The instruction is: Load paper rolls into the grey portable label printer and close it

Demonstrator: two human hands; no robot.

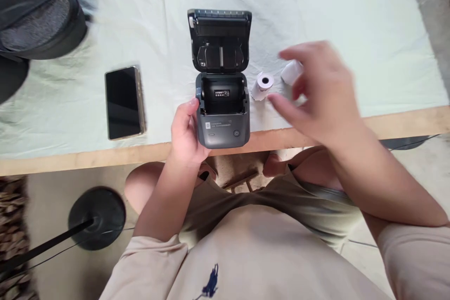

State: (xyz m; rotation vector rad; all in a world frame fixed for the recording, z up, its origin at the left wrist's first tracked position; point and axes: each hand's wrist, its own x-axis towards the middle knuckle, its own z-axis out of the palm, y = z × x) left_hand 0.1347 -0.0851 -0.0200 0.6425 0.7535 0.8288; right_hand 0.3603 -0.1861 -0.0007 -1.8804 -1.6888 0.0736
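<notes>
A dark grey label printer [223, 126] is tilted up at the table's front edge with its lid [221, 37] swung fully back. Its paper bay shows a small white label and no roll in it. My left hand [188, 129] grips the printer's left side, thumb on the upper edge. Just right of the printer stands a white paper roll [264, 85] with a dark core. My right hand [316, 89], slightly blurred, hovers beside that roll with thumb and fingers apart, holding nothing. A second white piece, perhaps another roll [291, 72], is partly hidden behind its fingers.
A smartphone [123, 103] lies screen up to the left on the pale cloth [316, 0]. At the far left is a black bag [42, 14]. The wooden table edge [147, 152] runs in front of my legs. A round black stand base [97, 218] is on the floor.
</notes>
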